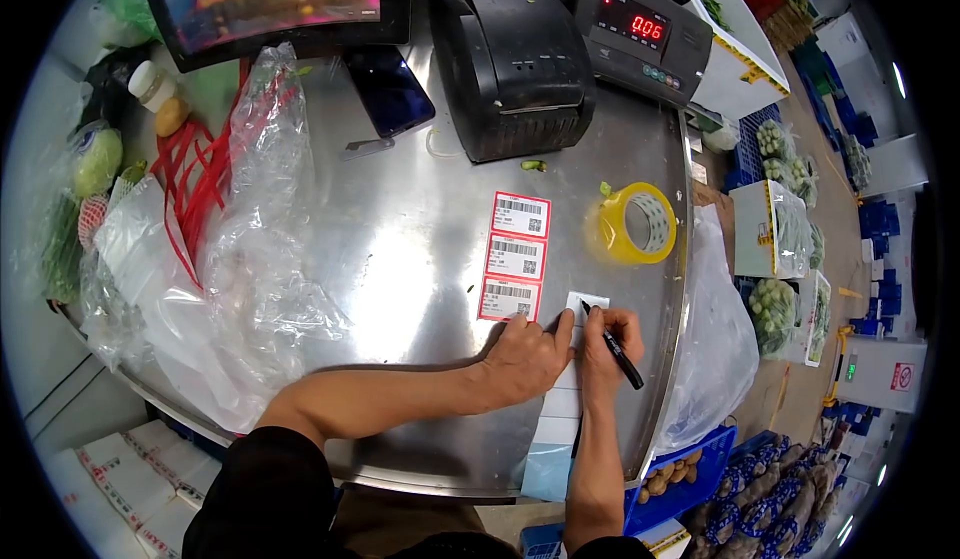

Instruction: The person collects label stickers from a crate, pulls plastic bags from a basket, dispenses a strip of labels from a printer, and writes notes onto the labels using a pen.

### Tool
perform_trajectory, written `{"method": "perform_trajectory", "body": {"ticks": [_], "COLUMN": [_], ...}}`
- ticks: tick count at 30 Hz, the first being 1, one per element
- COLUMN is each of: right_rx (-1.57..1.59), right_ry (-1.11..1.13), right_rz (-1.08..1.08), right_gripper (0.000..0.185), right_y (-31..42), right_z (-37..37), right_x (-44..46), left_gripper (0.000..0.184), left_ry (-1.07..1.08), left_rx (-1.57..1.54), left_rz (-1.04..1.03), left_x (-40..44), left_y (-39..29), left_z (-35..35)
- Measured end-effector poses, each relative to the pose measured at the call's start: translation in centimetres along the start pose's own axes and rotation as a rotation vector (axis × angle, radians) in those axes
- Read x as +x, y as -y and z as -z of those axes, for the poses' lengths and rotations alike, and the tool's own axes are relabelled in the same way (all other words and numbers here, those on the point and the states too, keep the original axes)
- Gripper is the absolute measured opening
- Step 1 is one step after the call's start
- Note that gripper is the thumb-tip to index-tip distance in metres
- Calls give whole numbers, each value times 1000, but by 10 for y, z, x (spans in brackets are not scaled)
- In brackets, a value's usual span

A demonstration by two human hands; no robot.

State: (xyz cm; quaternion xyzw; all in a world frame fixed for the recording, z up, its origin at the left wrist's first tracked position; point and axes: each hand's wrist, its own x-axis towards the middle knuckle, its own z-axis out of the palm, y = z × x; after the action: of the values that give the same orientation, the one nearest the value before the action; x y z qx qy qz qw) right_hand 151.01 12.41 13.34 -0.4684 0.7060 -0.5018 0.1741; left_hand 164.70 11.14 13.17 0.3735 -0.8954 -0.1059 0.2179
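Note:
My right hand (610, 347) grips a black marker pen (625, 361), its tip on the upper end of a white paper strip (558, 409). The strip is divided into sections and has a pale blue lower end near the table's front edge. Lying on the strip's left side, my left hand (525, 361) holds it down with the index finger stretched out and the other fingers loosely bent; it grips nothing. Just above that hand is a red-bordered sheet of three barcode labels (515, 257). A roll of yellow tape (638, 223) sits up and to the right.
Along the back of the metal table (400, 209) are a screen (280, 4), a phone (388, 91), a black label printer (515, 69) and a scale display (645, 34). Plastic bags (250, 239) and red straps (190, 179) cover the left. Beyond the right edge stands a blue potato crate (700, 489).

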Motion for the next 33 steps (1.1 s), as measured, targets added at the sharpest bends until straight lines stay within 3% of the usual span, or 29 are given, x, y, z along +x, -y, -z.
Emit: {"method": "perform_trajectory", "body": {"ticks": [33], "right_rx": [-23], "right_ry": [-92], "right_rz": [63], "right_gripper": [15], "right_y": [-6], "right_z": [-4], "right_x": [2], "left_gripper": [47], "left_ry": [-29], "left_rx": [-54], "left_rz": [-27], "left_x": [4], "left_y": [2], "left_z": [1]}}
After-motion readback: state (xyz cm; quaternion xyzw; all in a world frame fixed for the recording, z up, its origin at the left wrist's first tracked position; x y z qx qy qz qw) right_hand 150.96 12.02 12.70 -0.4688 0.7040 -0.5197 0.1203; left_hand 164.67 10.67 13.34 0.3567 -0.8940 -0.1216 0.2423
